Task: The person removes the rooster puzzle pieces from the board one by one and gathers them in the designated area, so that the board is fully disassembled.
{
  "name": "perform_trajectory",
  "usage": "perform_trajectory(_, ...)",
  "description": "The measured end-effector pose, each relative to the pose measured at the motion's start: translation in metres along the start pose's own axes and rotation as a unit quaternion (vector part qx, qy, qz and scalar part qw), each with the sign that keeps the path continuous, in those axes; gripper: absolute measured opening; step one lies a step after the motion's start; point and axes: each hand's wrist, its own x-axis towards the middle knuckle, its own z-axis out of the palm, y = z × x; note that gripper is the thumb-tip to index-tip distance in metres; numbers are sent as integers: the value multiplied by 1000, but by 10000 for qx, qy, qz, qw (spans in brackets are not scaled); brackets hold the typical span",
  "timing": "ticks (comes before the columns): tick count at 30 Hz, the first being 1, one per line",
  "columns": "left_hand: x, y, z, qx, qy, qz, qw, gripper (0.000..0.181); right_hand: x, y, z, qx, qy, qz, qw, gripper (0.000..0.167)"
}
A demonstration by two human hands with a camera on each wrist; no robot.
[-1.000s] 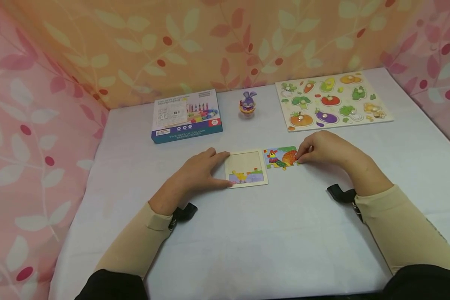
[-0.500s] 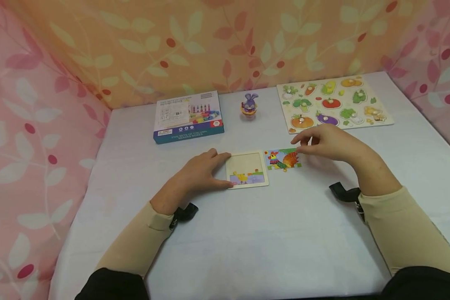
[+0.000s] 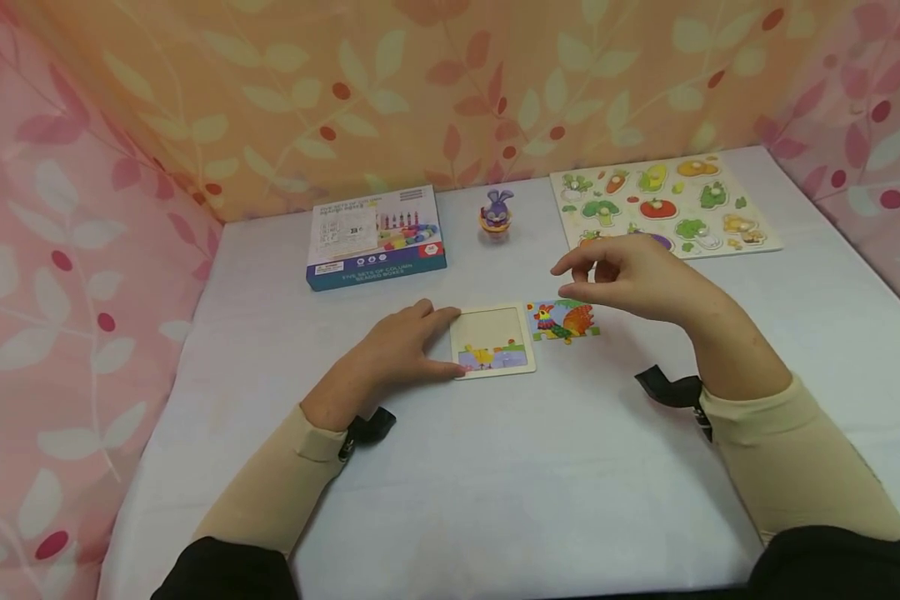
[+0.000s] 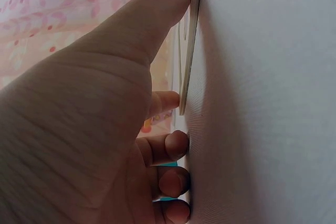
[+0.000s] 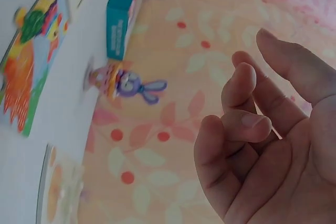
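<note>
A small wooden puzzle tray point(image 3: 495, 374) lies on the table, its lower part filled with yellow and purple pieces. My left hand point(image 3: 390, 354) holds its left side, thumb at the near corner and index finger at the far one. In the left wrist view the thumb point(image 4: 168, 3) lies on the tray edge point(image 4: 190, 51); the other fingers touch the cloth. Just right of the tray are joined rooster puzzle pieces point(image 3: 562, 320). Above them hovers my right hand point(image 3: 637, 279), holding nothing, fingers loosely bent, thumb and index apart.
A boxed bead set point(image 3: 375, 237) lies at the back left. Beside it stands a purple rabbit figure point(image 3: 497, 215). A vegetable peg puzzle board point(image 3: 761, 243) lies at the back right, partly behind my right hand. Patterned curtains point(image 3: 285, 100) border the white table point(image 3: 495, 483).
My right hand has let go of the rooster pieces' right edge, risen, and moved left and away from me. My left hand and the tray have stayed in place.
</note>
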Motion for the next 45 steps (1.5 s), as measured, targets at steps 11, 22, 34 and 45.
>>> perform_trajectory(11,1,-1,-1,-19,-32,-17,10000,97,14,-33,32,404,-391,-267,9981,27)
perform_trajectory(22,1,-3,0,-129,57,107,9998,98,32,-47,75,652,-922,-105,9935,30)
perform_trajectory(34,2,-4,-1,-166,-18,198,9997,103,45,-26,115,455,-1862,-58,9814,39)
perform_trajectory(45,1,-3,-2,-193,10,214,9996,103,51,-9,132,204,-1688,-77,9854,32)
